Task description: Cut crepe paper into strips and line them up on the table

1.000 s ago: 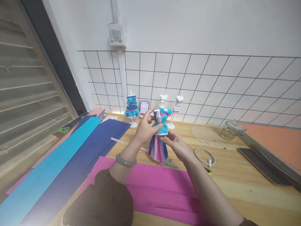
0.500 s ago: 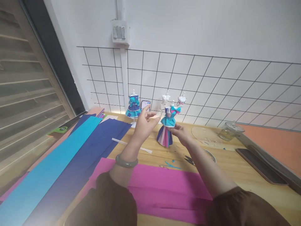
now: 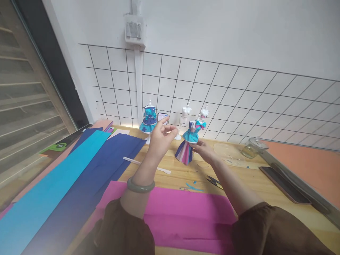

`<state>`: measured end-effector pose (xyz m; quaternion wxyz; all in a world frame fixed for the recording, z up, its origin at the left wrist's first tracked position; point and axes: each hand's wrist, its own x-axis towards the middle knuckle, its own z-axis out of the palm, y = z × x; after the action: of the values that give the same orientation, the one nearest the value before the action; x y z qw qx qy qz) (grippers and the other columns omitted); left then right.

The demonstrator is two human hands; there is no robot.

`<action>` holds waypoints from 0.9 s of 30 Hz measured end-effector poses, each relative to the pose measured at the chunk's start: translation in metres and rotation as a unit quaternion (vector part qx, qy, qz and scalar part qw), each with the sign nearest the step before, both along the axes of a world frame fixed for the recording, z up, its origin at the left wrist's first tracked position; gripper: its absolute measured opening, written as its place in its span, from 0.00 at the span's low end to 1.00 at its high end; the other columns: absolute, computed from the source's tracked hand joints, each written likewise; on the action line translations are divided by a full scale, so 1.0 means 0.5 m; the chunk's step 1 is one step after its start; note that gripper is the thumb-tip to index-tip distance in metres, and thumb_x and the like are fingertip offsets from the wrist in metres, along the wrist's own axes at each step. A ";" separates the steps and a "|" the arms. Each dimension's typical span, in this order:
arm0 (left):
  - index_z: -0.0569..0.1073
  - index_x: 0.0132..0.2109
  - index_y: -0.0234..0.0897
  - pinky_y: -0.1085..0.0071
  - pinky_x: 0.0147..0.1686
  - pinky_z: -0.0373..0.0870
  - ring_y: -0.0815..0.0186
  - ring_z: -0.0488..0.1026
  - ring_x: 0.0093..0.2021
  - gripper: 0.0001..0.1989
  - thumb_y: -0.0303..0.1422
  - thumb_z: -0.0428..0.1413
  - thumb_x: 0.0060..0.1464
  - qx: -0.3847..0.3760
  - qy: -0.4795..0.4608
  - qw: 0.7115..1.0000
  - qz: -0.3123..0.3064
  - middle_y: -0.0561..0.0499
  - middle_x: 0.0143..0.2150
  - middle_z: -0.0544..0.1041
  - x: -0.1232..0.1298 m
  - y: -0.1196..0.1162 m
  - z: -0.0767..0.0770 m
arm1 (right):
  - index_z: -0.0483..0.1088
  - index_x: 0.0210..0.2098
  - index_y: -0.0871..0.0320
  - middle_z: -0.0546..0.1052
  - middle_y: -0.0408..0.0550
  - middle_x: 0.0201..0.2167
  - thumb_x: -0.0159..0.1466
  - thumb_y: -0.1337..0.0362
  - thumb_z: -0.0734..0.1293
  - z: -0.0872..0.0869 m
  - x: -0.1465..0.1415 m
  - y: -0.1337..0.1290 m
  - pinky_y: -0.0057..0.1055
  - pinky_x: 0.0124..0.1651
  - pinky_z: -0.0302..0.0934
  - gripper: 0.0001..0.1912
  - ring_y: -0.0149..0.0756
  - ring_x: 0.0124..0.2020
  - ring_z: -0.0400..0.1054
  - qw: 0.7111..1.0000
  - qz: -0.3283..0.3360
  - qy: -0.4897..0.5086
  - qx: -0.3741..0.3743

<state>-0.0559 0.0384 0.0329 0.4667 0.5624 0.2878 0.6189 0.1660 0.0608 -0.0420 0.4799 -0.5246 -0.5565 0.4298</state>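
Note:
A miniature dress form (image 3: 190, 136) wears a turquoise top with a bow and a long striped skirt in navy, pink and turquoise. My right hand (image 3: 203, 149) grips it from the right at the waist, and it leans with its top to the right. My left hand (image 3: 160, 140) is raised to its left, fingers apart and holding nothing. Behind that hand a phone (image 3: 162, 117) stands upright with its screen lit. A second dress form (image 3: 149, 118) in a blue tiered dress stands to the left. Two pale dress forms, one white (image 3: 185, 116) and one partly hidden (image 3: 204, 112), stand behind.
Magenta paper (image 3: 183, 219) lies in front of me. Navy (image 3: 106, 170) and turquoise (image 3: 58, 177) sheets cover the left side. Scissors (image 3: 214, 182), blue scraps (image 3: 194, 187), and a white strip (image 3: 132, 160) lie around. A glass jar (image 3: 252, 148) and dark tablet-like slab (image 3: 284, 184) are right.
The held dress form has tilted, its top leaning further right. My left hand stays open, nearly in place. The whole view has shifted slightly.

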 end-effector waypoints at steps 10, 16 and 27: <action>0.64 0.53 0.34 0.66 0.46 0.66 0.66 0.72 0.41 0.28 0.31 0.60 0.44 0.012 0.019 1.000 -0.010 0.48 0.37 0.75 0.010 -0.002 -0.004 | 0.72 0.42 0.55 0.75 0.48 0.44 0.49 0.53 0.70 0.008 0.002 -0.018 0.36 0.47 0.56 0.22 0.36 0.44 0.67 1.000 -0.005 -0.008 -0.007; 0.69 0.49 0.36 0.70 0.41 0.67 0.70 0.71 0.33 0.24 0.33 0.62 0.42 0.028 0.056 0.998 0.011 0.54 0.29 0.73 0.016 -0.004 0.003 | 0.72 0.39 0.58 0.76 0.47 0.39 0.53 0.56 0.69 -0.012 0.057 -0.056 0.35 0.43 0.59 0.17 0.34 0.39 0.68 0.994 -0.101 -0.024 -0.023; 0.75 0.37 0.50 0.74 0.25 0.57 0.72 0.62 0.22 0.10 0.44 0.55 0.49 0.000 0.266 0.956 0.124 0.60 0.18 0.65 0.065 -0.065 0.022 | 0.69 0.21 0.59 0.71 0.43 0.18 0.55 0.48 0.64 -0.032 0.158 -0.229 0.26 0.25 0.58 0.20 0.27 0.20 0.63 0.985 -0.164 -0.047 -0.023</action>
<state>-0.0236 0.0057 0.0439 0.2926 0.6667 0.4687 0.5002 0.2452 -0.0538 -0.0580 0.5050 -0.6390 -0.4751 0.3330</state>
